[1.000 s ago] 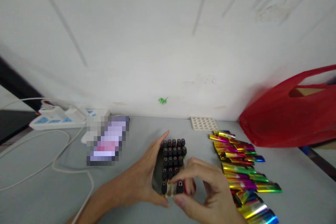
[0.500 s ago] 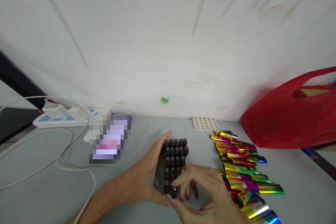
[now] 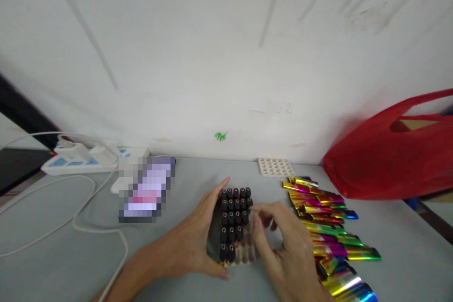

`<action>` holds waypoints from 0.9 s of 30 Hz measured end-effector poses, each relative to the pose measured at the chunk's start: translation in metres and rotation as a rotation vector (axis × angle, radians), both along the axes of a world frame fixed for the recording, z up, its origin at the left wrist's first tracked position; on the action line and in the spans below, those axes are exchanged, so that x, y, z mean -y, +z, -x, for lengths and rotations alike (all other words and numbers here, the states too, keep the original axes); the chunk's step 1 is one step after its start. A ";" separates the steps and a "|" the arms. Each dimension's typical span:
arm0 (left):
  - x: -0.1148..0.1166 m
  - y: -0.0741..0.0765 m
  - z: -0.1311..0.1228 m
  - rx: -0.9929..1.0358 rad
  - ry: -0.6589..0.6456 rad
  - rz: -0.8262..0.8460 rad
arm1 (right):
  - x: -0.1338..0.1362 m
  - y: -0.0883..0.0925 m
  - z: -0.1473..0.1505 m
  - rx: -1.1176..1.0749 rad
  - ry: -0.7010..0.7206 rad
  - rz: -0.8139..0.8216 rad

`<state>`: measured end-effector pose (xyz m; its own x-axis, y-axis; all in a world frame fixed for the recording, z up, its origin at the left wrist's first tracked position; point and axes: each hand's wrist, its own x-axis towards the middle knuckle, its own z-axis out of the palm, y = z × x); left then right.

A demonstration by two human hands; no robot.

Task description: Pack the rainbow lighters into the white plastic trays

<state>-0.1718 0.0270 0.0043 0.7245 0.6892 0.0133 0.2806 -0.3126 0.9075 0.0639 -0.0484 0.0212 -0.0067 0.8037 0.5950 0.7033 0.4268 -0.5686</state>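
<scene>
My left hand [image 3: 198, 229] is wrapped around the left side of a holder [image 3: 247, 251] with pale, see-through slots along its lower right. Several black pieces [image 3: 231, 218] stand upright in rows in the holder, each with a small hole in its top. The rows get shorter toward me, and the front one has two pieces. At the holder's right edge is my right hand [image 3: 286, 240], thumb and index finger slightly apart with nothing visible between them. To its right lie several shiny multicoloured tubes [image 3: 329, 229] with dark ends.
A white grid tray [image 3: 276, 167] lies by the wall. At right sits a red bag [image 3: 385, 165]. On the left are a blurred phone [image 3: 146, 191], a white power strip [image 3: 81, 163] and a loose white cable [image 3: 95, 230] crossing the grey table [image 3: 191, 174].
My right hand has let go of the second black piece in the front row and moved up and right. That piece now stands straighter beside its neighbour. My left hand keeps its hold.
</scene>
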 end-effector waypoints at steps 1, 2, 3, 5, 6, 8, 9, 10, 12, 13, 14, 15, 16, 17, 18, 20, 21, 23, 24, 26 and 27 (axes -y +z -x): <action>0.001 0.001 0.000 -0.016 0.014 0.003 | -0.003 -0.001 -0.002 0.073 -0.128 -0.005; 0.002 0.001 -0.001 -0.031 0.027 0.011 | -0.006 -0.004 -0.004 0.168 -0.249 0.006; 0.003 0.002 -0.001 -0.042 0.038 0.023 | -0.009 -0.006 -0.006 0.274 -0.347 0.035; 0.005 0.003 -0.002 -0.052 0.049 0.047 | -0.013 -0.012 -0.010 0.479 -0.474 0.127; 0.005 0.004 -0.002 -0.057 0.051 0.052 | -0.014 -0.016 -0.012 0.561 -0.512 0.172; 0.005 0.004 -0.002 -0.067 0.059 0.056 | -0.014 -0.022 -0.015 0.675 -0.539 0.246; 0.005 0.005 -0.002 -0.073 0.060 0.056 | -0.014 -0.025 -0.016 0.709 -0.538 0.271; 0.005 0.005 -0.002 -0.076 0.058 0.056 | -0.013 -0.027 -0.018 0.728 -0.537 0.284; 0.005 0.005 -0.002 -0.077 0.046 0.054 | -0.013 -0.030 -0.020 0.738 -0.535 0.295; 0.004 0.005 -0.002 -0.076 0.041 0.052 | -0.013 -0.031 -0.021 0.735 -0.536 0.293; 0.004 0.005 -0.001 -0.075 0.041 0.050 | -0.013 -0.032 -0.021 0.731 -0.538 0.292; 0.004 0.005 -0.001 -0.076 0.042 0.049 | -0.014 -0.033 -0.021 0.728 -0.538 0.292; 0.004 0.005 -0.001 -0.079 0.046 0.047 | -0.014 -0.033 -0.021 0.725 -0.539 0.293; 0.004 0.005 -0.001 -0.086 0.048 0.047 | -0.015 -0.033 -0.020 0.721 -0.539 0.292; 0.004 0.005 0.000 -0.092 0.053 0.044 | -0.016 -0.032 -0.018 0.715 -0.540 0.290; 0.004 0.003 0.000 -0.100 0.054 0.035 | -0.018 -0.031 -0.015 0.685 -0.524 0.281; 0.004 0.003 0.000 -0.096 0.050 0.030 | -0.018 -0.030 -0.013 0.666 -0.502 0.272; 0.004 0.001 0.000 -0.072 0.042 0.022 | -0.018 -0.030 -0.011 0.645 -0.439 0.247; 0.004 0.000 0.000 -0.059 0.043 0.020 | -0.018 -0.030 -0.011 0.651 -0.409 0.236; 0.004 0.001 -0.001 -0.062 0.043 0.026 | -0.018 -0.031 -0.012 0.690 -0.375 0.225; 0.004 0.001 -0.001 -0.069 0.048 0.031 | -0.018 -0.031 -0.014 0.712 -0.368 0.230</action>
